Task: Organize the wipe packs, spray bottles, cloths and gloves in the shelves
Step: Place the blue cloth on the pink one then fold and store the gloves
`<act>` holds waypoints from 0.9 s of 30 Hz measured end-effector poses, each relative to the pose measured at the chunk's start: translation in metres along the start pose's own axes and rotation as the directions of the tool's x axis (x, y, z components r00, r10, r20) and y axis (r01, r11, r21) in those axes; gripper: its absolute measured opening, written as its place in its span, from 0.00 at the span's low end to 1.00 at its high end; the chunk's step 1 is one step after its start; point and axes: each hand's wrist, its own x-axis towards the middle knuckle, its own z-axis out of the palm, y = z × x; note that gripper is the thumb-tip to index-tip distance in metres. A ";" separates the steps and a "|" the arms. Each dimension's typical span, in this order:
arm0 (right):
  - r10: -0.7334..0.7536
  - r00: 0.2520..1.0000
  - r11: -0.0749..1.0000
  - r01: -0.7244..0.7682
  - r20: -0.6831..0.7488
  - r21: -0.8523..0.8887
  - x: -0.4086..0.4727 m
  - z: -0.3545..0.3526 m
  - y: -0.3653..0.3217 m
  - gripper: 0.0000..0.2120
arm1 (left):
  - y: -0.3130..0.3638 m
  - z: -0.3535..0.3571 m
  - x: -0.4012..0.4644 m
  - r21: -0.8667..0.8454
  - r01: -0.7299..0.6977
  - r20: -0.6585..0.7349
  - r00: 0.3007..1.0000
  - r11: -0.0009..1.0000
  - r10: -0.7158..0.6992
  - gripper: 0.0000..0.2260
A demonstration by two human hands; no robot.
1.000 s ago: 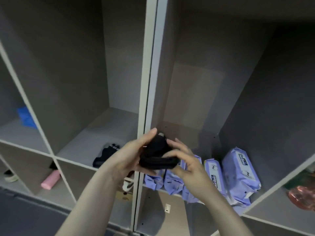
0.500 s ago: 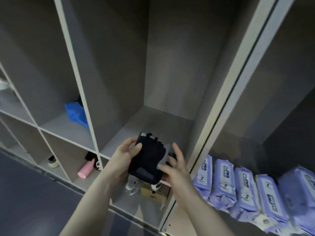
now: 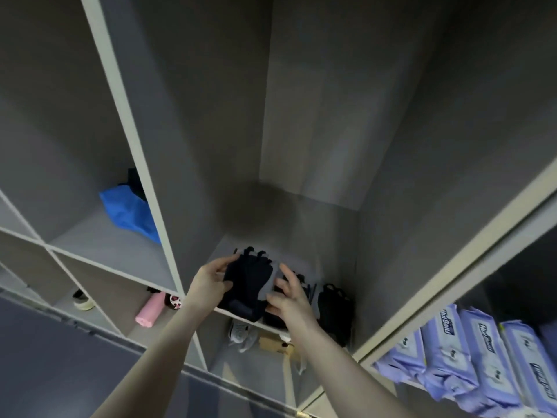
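At the far left of the frame we see a blue cloth lying in the left compartment, against the divider. Lower left, in the cubby beneath, a pink bottle lies on its side. At center, our left hand grips the left edge of a dark glove, thumb on top and fingers curled at its side; the glove lies on the middle shelf, near the front edge. Our right hand touches the glove's right edge with fingers spread and fairly straight, not clenched. Just right of that hand, more gloves lie side by side on the same shelf. At the lower right, a row of purple wipe packs stands in the right compartment.
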 end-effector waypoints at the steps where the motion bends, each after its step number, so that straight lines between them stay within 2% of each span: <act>1: 0.003 1.000 1.000 -0.003 -0.005 -0.008 0.006 -0.002 0.001 0.31 | -0.008 0.002 0.010 0.008 0.006 0.004 1.000 1.000 -0.006 0.27; 3: 0.001 0.999 0.995 -0.004 -0.038 -0.096 0.015 -0.010 0.005 0.31 | -0.025 0.007 0.027 0.072 0.009 0.053 0.999 0.997 -0.013 0.28; 5: -0.047 0.994 0.923 0.007 -0.094 -0.386 0.016 -0.020 0.013 0.29 | -0.045 0.013 0.041 0.205 -0.004 0.147 0.989 0.979 -0.027 0.28; 6: -0.088 0.990 0.804 0.008 -0.105 -0.595 0.015 -0.027 0.020 0.28 | -0.056 0.017 0.046 0.306 -0.022 0.195 0.980 0.952 -0.040 0.26; 7: -0.113 0.989 0.623 -0.006 -0.097 -0.782 0.014 -0.033 0.026 0.27 | -0.063 0.019 0.049 0.437 -0.056 0.220 0.974 0.898 -0.046 0.24; 8: -0.114 0.990 0.438 -0.025 -0.083 -0.899 0.014 -0.040 0.033 0.26 | -0.068 0.020 0.049 0.564 -0.118 0.227 0.974 0.818 -0.017 0.23; 9: -0.078 0.994 0.303 -0.051 -0.078 -0.952 0.014 -0.046 0.039 0.26 | -0.071 0.022 0.047 0.647 -0.204 0.253 0.966 0.734 0.045 0.22; 10: -0.019 0.996 0.214 -0.076 -0.082 -0.974 0.015 -0.050 0.044 0.26 | -0.073 0.023 0.043 0.666 -0.296 0.303 0.946 0.685 0.114 0.21; 11: 0.052 0.994 0.156 -0.101 -0.094 -0.983 0.016 -0.053 0.049 0.26 | -0.075 0.024 0.040 0.664 -0.380 0.380 0.913 0.644 0.148 0.22; 12: 0.121 0.987 0.113 -0.119 -0.105 -0.986 0.017 -0.055 0.054 0.26 | -0.077 0.024 0.037 0.660 -0.446 0.462 0.875 0.605 0.141 0.28; 14: 0.216 0.969 0.061 -0.138 -0.122 -0.989 0.017 -0.058 0.061 0.27 | -0.086 0.026 0.031 0.685 -0.537 0.579 0.811 0.492 0.079 0.41; 16: 0.228 0.964 0.022 -0.146 -0.137 -0.989 0.018 -0.059 0.065 0.28 | -0.091 0.025 0.028 0.740 -0.517 0.558 0.829 0.430 0.038 0.44; 18: 0.219 0.964 0.002 -0.156 -0.152 -0.988 0.019 -0.058 0.066 0.29 | -0.089 0.026 0.029 0.790 -0.462 0.500 0.866 0.403 0.013 0.40; 21: 0.222 0.960 -0.012 -0.174 -0.172 -0.985 0.020 -0.054 0.066 0.29 | -0.081 0.030 0.036 0.822 -0.440 0.480 0.877 0.362 -0.023 0.26; 24: 0.247 0.953 0.003 -0.184 -0.178 -0.983 0.021 -0.053 0.061 0.30 | -0.074 0.028 0.044 0.806 -0.481 0.528 0.848 0.346 -0.051 0.24; 27: 0.193 0.969 0.103 -0.177 -0.155 -0.979 0.024 -0.052 0.040 0.30 | -0.065 0.022 0.047 0.804 -0.474 0.529 0.846 0.360 -0.065 0.24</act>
